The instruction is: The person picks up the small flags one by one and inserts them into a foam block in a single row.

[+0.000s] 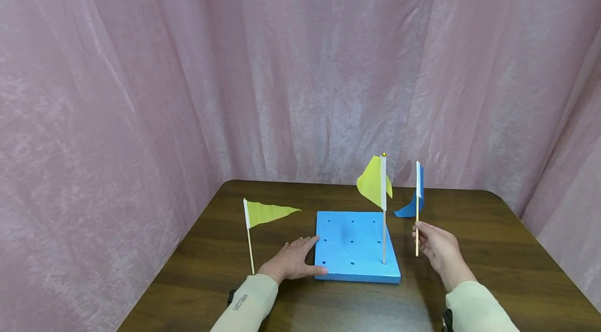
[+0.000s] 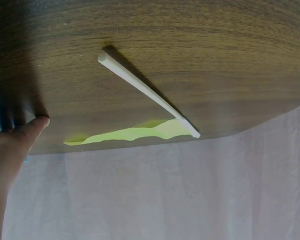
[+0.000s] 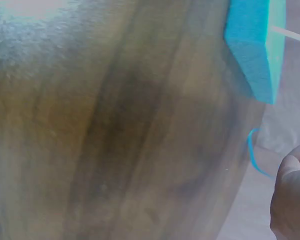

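In the head view, my right hand (image 1: 441, 251) pinches the wooden stick of a blue flag (image 1: 410, 209), held upright to the right of a blue board (image 1: 338, 253) with rows of small holes. The right wrist view catches only a thin blue curve of that flag (image 3: 251, 150) beyond the hand. My left hand (image 1: 296, 260) rests at the board's left edge, fingers extended and thumb at the front left corner. A yellow flag (image 1: 372, 180) with a gold tip stands upright in the board's front right hole.
A yellow pennant flag (image 1: 265, 213) lies on the dark wooden table (image 1: 216, 248) left of the board, its stick's lower end beside my left wrist. Pink curtains (image 1: 300, 71) hang behind the table and at both sides.
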`<state>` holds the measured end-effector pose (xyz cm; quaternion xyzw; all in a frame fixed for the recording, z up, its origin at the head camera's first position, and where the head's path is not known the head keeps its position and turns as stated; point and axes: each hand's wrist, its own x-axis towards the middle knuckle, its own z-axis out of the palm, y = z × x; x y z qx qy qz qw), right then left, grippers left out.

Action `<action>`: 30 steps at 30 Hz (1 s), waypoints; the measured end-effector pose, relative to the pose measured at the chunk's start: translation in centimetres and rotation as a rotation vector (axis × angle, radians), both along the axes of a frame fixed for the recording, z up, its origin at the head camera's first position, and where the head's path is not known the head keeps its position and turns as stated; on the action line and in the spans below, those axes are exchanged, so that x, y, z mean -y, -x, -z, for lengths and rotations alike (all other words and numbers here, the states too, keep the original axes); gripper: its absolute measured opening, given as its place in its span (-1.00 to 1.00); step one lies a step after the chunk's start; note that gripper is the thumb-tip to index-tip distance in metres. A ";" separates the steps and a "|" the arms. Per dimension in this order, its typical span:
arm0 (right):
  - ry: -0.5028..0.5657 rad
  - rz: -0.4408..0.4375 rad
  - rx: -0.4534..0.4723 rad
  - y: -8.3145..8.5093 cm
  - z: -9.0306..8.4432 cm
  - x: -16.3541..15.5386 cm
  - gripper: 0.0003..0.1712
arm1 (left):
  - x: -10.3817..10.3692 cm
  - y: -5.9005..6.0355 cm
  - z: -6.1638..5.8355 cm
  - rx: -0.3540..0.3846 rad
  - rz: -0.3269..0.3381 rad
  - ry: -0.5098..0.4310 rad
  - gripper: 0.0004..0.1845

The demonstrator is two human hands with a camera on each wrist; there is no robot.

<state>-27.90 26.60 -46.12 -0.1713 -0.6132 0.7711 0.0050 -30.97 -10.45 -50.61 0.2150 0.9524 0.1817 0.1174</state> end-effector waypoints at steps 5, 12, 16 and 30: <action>-0.027 0.024 -0.024 0.0 -1.2 0.3 -0.86 | 0.0 0.0 0.0 0.003 0.002 -0.007 0.07; -0.016 0.045 -0.087 -0.2 -2.9 0.9 -0.85 | 0.0 -0.1 0.0 0.006 0.003 -0.006 0.07; 0.002 0.037 -0.117 -0.2 -4.1 1.3 -0.88 | 0.0 -0.1 0.1 0.009 0.005 -0.007 0.07; 0.068 0.068 -0.218 -0.5 -8.8 3.1 -0.89 | 0.1 0.0 -0.1 0.000 0.009 -0.001 0.07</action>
